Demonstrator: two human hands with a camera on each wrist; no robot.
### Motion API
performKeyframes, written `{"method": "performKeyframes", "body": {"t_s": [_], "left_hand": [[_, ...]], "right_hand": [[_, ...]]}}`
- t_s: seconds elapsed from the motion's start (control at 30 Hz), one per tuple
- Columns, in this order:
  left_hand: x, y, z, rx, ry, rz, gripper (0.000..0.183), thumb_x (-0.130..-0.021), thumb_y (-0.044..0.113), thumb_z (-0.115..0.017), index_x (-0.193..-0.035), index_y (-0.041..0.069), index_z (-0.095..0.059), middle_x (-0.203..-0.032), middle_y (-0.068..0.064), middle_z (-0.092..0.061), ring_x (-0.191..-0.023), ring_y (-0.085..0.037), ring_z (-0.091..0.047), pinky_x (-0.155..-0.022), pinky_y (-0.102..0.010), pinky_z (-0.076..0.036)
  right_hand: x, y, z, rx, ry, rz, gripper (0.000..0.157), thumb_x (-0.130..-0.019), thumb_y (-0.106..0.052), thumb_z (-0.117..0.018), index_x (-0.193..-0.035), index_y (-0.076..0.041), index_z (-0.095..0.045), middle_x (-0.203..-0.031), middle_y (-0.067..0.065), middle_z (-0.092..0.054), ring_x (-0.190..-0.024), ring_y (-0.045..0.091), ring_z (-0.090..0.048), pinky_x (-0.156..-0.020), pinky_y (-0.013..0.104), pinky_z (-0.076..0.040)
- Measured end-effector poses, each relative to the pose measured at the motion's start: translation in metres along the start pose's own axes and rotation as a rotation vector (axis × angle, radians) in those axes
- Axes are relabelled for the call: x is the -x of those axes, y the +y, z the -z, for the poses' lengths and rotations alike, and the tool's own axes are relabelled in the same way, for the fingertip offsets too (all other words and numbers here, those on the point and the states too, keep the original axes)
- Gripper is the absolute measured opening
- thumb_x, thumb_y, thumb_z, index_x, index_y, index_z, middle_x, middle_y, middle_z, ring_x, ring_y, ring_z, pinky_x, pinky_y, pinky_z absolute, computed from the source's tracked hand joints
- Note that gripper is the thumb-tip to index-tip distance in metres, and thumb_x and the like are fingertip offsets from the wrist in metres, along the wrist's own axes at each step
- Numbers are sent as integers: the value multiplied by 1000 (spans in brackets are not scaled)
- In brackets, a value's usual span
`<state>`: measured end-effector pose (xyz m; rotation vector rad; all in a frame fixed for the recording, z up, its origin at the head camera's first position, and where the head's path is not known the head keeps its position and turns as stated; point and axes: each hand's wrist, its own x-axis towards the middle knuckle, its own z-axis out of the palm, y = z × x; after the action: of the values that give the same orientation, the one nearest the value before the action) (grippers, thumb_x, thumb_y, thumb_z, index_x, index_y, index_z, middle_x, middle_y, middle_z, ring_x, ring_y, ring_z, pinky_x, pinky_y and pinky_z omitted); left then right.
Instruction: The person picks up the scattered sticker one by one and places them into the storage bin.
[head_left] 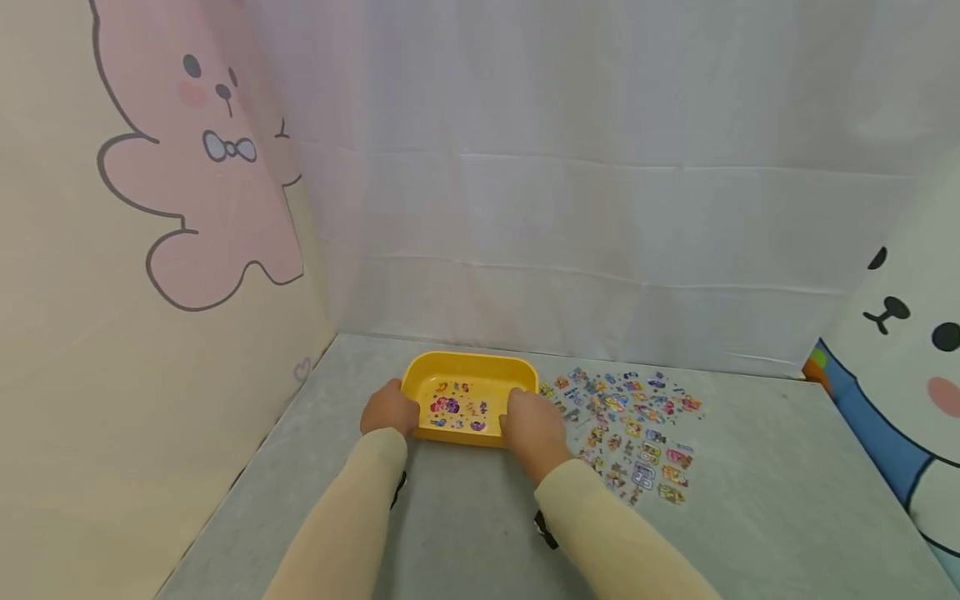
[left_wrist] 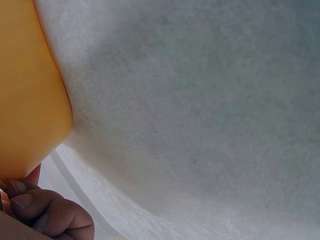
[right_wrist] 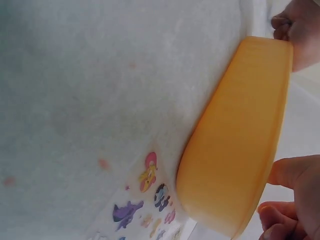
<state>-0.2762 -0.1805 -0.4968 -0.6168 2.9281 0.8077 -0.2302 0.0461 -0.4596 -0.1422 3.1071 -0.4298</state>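
I had my 2 hands on the yellow tray [head_left: 468, 364], which lay in front of me toward the far side of the grey tabletop [head_left: 757, 467]. My left hand [head_left: 390, 408] grasped its left end, fingers curled at the edge; my right hand [head_left: 534, 427] gripped it near the front right corner, thumb at the rim. Whether the base bore fully on the surface I could not tell.

The tray was a shallow, smooth rectangle with rounded corners and a narrow lip. Inside it looked bright yellow; from the wrists, its plain outer walls read closer to orange and widened toward the rim. On its floor showed small printed pictures [head_left: 445, 405], pink and purple among them, grouped toward the left and front, with the back part bare.

Just right of the tray lay a spread of clear sticker sheets [head_left: 650, 452], covered with tiny figures in pink, yellow, blue and purple. My pale sleeves [head_left: 337, 517] reached close to my hands. Behind the tabletop hung a white curtain [head_left: 600, 217], with a pink bear [head_left: 225, 192] pictured on the left.
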Motion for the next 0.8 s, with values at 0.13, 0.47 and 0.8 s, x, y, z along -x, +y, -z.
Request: {"method": "performKeyframes", "body": {"t_s": [0.13,0.47,0.8], "left_hand": [[0,1,0,7,-1,3,52,-95,12,-59,-145,-1,-53,-126,-21,-67,-98,-31,-62,-94,-51,-53],[-4,-3,-2,-1,2,9,51,-95,13,-59,-144,-1,-53,-125,-21,-67,-97,-31,-62,-94,-51,-54],[0,0,0,4,12,15,50,-96,15,-60,-144,0,-54,-126,-19,-68,-99,-31,-62,-96,-50,-53]], "right_hand": [[4,9,4,-37,-11,-22,24,-97,-26,-71,-104,-3,-67,-83,7,-66,-68,20,-61,-68,42,-58],[14,40,11,32,49,-2,27,-97,-30,-69,-103,-4,-70,-86,7,-67,-75,25,-64,-70,46,-58],[26,96,9,49,-14,-21,42,-95,-32,-68,-121,1,-67,-119,18,-67,-104,36,-65,-88,57,-55]]}}
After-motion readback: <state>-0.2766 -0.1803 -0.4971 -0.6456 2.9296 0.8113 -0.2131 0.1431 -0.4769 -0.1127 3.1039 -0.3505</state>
